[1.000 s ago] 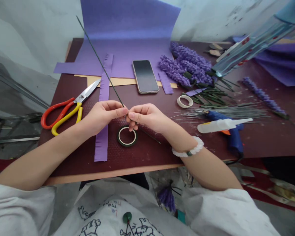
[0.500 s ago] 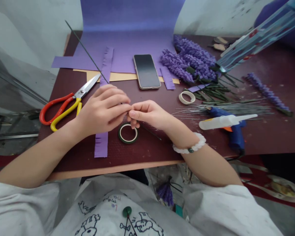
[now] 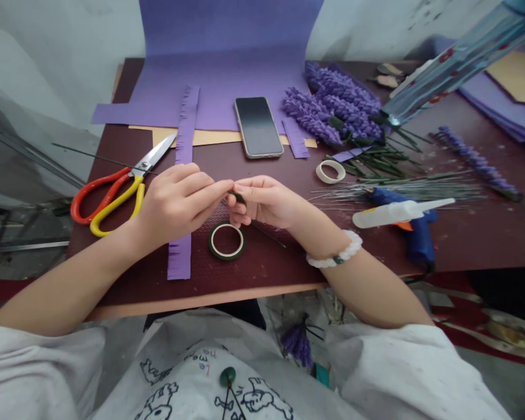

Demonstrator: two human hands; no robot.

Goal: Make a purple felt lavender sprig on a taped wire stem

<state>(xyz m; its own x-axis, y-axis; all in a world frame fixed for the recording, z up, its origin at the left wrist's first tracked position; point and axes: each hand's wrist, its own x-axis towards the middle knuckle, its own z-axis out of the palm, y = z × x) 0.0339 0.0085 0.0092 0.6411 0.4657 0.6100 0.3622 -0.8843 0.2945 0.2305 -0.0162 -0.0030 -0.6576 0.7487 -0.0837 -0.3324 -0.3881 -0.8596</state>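
My left hand and my right hand meet above the maroon table, their fingertips almost touching. Both pinch a thin green-wrapped wire, which runs left over the scissors, and my right fingers hold a dark bit of it. A roll of green floral tape lies just below my hands. Under my left hand passes a fringed purple paper strip. Orange-and-yellow-handled scissors lie beside my left hand.
A smartphone lies on purple paper at the back. To the right are purple paper lavender stems, a bundle of bare wires, a small tape roll and a blue glue gun.
The wire has swung from pointing up and away to pointing left, over the scissors. My hands have turned it between their fingers and stay close together.
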